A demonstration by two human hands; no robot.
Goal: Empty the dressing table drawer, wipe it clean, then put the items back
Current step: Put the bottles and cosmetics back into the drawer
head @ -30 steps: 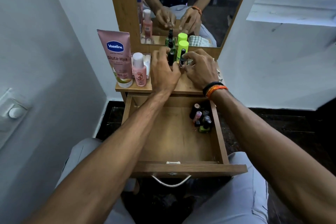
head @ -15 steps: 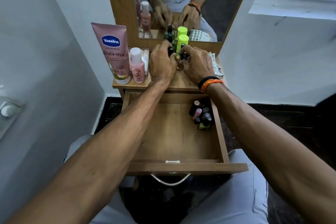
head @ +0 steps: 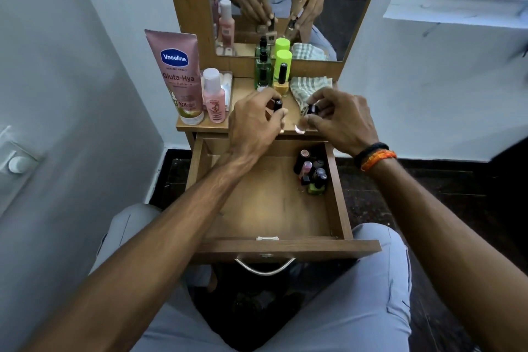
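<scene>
The drawer [head: 268,203] stands pulled fully out below both hands, its wooden floor bare except for a cluster of small nail-polish bottles [head: 312,173] packed in the far right corner, just under the right wrist. Above the drawer's back edge, the left hand [head: 253,126] has its fingers curled around a small black-capped bottle [head: 277,106], and the right hand [head: 340,118] pinches a second dark-capped bottle [head: 313,109] between thumb and fingertips; both bottles are held over the dressing table top [head: 245,88]. Just beyond the fingers stand a yellow nail-polish bottle [head: 282,80], a green glass bottle [head: 263,71] and a lime-capped container [head: 283,61], with a checked cloth [head: 311,84] beside the right fingertips. Left of the left hand stand a small pink bottle [head: 214,96] and a Vaseline tube [head: 180,74]. Behind all rises the mirror [head: 285,3].
</scene>
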